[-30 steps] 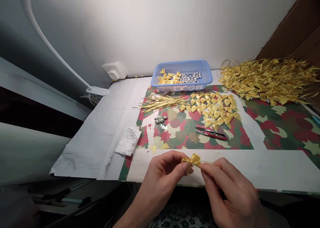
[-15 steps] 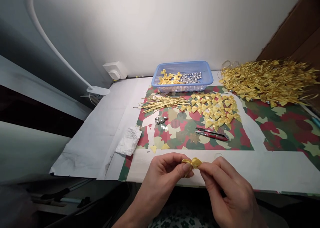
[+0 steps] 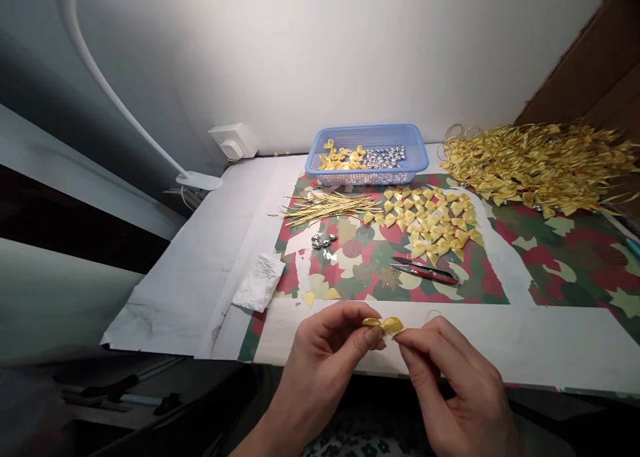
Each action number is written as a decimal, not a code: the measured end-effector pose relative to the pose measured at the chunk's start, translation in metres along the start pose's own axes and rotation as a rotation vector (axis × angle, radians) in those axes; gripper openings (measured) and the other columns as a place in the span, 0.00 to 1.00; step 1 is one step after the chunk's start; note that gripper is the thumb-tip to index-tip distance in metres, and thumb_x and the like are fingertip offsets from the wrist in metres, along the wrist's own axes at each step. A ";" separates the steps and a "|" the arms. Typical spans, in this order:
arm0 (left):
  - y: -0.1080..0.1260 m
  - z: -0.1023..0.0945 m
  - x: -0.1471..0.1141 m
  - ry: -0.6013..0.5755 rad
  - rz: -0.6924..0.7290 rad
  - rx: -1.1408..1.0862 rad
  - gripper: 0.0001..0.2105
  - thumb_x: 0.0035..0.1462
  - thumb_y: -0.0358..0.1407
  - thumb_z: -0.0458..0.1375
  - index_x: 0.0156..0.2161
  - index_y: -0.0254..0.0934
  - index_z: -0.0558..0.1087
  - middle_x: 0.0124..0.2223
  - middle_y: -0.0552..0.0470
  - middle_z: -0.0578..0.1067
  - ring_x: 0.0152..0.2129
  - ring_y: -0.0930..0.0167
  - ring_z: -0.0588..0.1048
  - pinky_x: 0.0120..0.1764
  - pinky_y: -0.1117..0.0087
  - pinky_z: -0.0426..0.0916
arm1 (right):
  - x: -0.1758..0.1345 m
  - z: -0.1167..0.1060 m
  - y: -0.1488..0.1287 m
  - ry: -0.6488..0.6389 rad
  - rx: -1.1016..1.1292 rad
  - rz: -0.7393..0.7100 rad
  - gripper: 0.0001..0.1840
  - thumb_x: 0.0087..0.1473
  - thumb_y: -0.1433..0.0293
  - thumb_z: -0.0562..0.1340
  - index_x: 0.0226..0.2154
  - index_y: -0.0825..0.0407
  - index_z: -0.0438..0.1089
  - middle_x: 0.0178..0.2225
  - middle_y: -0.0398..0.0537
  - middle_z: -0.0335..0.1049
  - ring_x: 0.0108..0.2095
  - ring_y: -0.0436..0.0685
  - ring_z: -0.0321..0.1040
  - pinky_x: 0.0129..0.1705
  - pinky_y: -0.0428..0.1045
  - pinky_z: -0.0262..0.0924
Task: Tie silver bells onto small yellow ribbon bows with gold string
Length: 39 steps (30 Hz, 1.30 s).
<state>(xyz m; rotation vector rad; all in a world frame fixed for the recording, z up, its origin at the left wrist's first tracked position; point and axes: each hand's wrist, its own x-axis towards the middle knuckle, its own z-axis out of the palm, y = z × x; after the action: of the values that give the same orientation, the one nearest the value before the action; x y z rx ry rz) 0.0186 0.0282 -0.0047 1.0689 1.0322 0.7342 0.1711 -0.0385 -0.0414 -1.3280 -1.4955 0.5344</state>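
Observation:
A small yellow ribbon bow is held up over the near edge of the table. My left hand pinches its left side between thumb and fingers. At the bow's lower right, the thumb and fingertips of my right hand are pressed together on its edge. Whatever lies inside that pinch is mostly hidden. Beyond my hands lie thread snips with red handles, a little cluster of silver bells, and rows of loose yellow bows.
A blue plastic basket with bows and silver bells stands at the wall. Left of the bows lies a bundle of gold cords. Finished-looking yellow pieces are heaped at right. A folded tissue and lamp are at left.
The bow has tilted slightly and its right loop looks flatter. My right fingertips have shifted a little down and left along its edge. The view has moved slightly.

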 end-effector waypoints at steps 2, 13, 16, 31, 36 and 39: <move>0.001 0.000 -0.001 0.003 0.053 0.047 0.03 0.58 0.30 0.64 0.33 0.39 0.79 0.30 0.56 0.79 0.30 0.73 0.76 0.37 0.76 0.70 | 0.000 -0.001 0.000 0.002 -0.008 -0.010 0.10 0.61 0.81 0.55 0.38 0.52 0.68 0.29 0.44 0.60 0.27 0.50 0.59 0.28 0.46 0.55; 0.002 -0.003 -0.002 -0.044 0.085 0.161 0.06 0.59 0.27 0.61 0.32 0.37 0.78 0.31 0.55 0.78 0.30 0.72 0.76 0.37 0.75 0.71 | -0.002 -0.002 0.001 -0.012 -0.018 -0.018 0.11 0.61 0.82 0.55 0.39 0.52 0.68 0.30 0.44 0.58 0.28 0.50 0.58 0.29 0.46 0.53; 0.001 -0.001 -0.002 -0.041 0.044 0.099 0.05 0.58 0.27 0.62 0.32 0.37 0.79 0.30 0.55 0.79 0.30 0.73 0.76 0.37 0.76 0.71 | -0.003 0.001 0.000 0.001 0.009 -0.003 0.11 0.61 0.82 0.55 0.39 0.52 0.68 0.29 0.44 0.58 0.28 0.50 0.58 0.29 0.46 0.53; -0.003 0.006 -0.005 -0.012 0.068 -0.138 0.08 0.54 0.23 0.65 0.30 0.39 0.82 0.29 0.56 0.82 0.28 0.74 0.79 0.35 0.79 0.75 | -0.005 0.009 -0.010 0.138 0.090 0.104 0.11 0.63 0.78 0.55 0.38 0.48 0.70 0.28 0.42 0.61 0.27 0.51 0.61 0.28 0.46 0.55; -0.005 0.006 -0.007 -0.021 0.174 -0.109 0.12 0.54 0.21 0.64 0.31 0.42 0.83 0.31 0.57 0.83 0.29 0.74 0.80 0.37 0.78 0.75 | -0.004 0.008 -0.006 0.123 0.072 0.103 0.10 0.63 0.77 0.56 0.36 0.48 0.70 0.29 0.42 0.65 0.28 0.51 0.64 0.30 0.45 0.58; -0.008 0.005 -0.007 -0.029 0.209 -0.056 0.14 0.53 0.20 0.63 0.32 0.43 0.83 0.31 0.57 0.83 0.30 0.73 0.79 0.36 0.78 0.75 | -0.006 0.009 -0.009 0.135 0.067 0.169 0.07 0.62 0.74 0.59 0.37 0.46 0.70 0.30 0.41 0.70 0.29 0.50 0.69 0.32 0.44 0.62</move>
<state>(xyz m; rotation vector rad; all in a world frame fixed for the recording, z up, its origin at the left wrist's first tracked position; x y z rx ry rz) 0.0209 0.0176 -0.0091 1.1467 0.8789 0.9081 0.1585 -0.0442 -0.0397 -1.4176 -1.2525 0.5852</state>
